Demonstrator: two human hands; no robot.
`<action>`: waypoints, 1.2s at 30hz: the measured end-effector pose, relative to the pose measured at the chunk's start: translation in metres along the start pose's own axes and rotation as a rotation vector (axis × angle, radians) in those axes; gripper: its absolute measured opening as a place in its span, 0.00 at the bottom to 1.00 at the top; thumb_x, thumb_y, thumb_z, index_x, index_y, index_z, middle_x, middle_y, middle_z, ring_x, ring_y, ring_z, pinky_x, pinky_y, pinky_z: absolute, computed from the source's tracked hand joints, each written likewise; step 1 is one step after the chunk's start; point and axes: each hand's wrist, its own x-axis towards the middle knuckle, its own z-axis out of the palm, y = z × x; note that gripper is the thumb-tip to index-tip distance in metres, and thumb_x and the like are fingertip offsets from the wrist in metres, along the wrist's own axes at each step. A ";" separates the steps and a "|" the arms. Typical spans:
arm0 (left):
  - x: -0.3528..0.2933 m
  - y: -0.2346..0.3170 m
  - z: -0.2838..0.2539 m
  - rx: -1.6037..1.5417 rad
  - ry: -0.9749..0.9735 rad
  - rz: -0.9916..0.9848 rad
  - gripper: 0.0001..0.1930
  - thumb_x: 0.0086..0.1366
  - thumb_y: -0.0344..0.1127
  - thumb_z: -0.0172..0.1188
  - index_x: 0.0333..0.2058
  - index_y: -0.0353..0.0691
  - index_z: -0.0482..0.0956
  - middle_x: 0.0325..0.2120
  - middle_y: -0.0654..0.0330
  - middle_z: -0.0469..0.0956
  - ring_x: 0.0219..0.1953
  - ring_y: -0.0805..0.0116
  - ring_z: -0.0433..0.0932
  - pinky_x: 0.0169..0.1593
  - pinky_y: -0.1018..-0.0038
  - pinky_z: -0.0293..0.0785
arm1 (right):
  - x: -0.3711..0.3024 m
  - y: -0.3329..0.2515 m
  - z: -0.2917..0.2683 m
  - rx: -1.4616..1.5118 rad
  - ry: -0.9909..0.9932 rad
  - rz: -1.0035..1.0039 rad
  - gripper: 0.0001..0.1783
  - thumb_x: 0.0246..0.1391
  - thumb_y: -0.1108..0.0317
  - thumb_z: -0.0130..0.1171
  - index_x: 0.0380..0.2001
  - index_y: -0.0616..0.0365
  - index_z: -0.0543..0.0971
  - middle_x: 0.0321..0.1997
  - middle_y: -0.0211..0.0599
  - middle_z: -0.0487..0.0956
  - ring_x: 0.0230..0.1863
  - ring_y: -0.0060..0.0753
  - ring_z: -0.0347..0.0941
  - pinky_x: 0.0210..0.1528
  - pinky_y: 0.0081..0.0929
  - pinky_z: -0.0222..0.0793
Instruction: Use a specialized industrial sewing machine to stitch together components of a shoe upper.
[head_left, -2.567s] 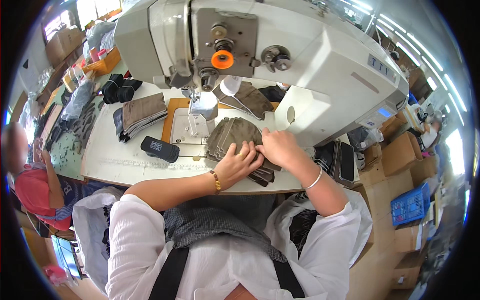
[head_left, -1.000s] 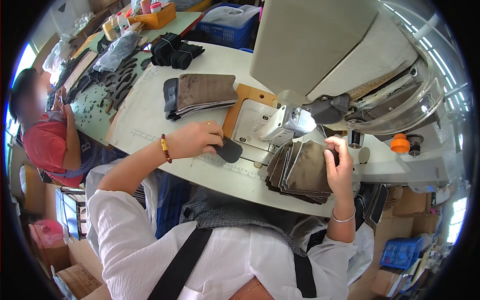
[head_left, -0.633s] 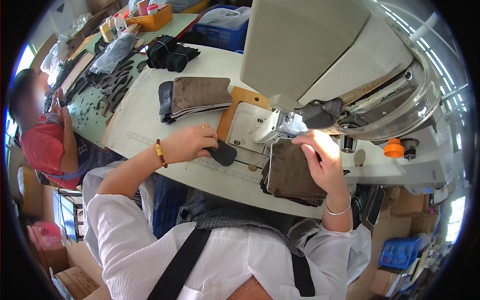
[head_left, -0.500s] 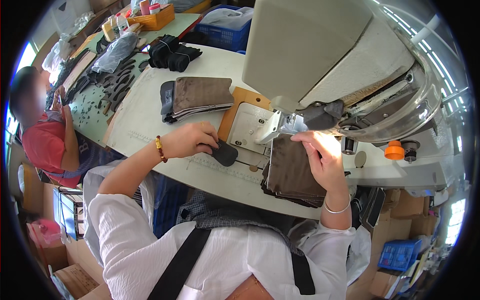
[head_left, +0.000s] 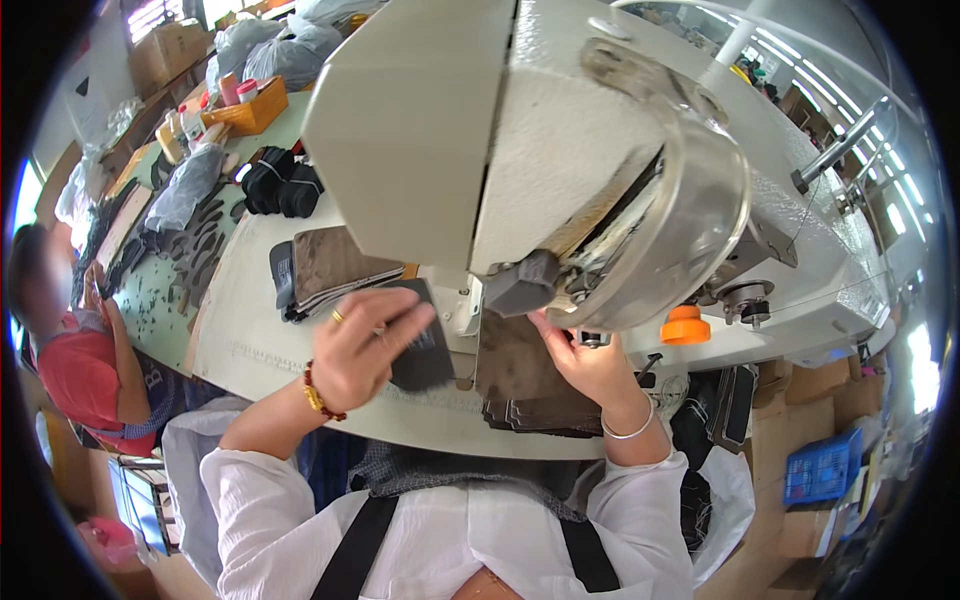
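Left hand (head_left: 360,350), blurred, palm down with fingers forward, has lifted the flat dark-grey rounded-corner piece (head_left: 428,362) off the white tabletop (head_left: 235,310) since half a second ago; so it reads as in hand now, gripped and tilted just left of the brown suede-like panel stack (head_left: 512,362). Right hand (head_left: 590,370) reaches up-left to the stack's far edge, fingertips partly behind the off-white sewing-machine head (head_left: 400,150); can't tell if they pinch or just touch.
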 end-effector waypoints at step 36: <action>0.017 -0.005 0.069 -0.138 0.122 0.267 0.10 0.49 0.29 0.68 0.33 0.36 0.84 0.40 0.45 0.84 0.18 0.76 0.71 0.19 0.78 0.66 | -0.012 0.007 0.009 0.331 0.172 0.027 0.14 0.40 0.75 0.69 0.34 0.48 0.82 0.35 0.30 0.85 0.40 0.41 0.83 0.51 0.55 0.72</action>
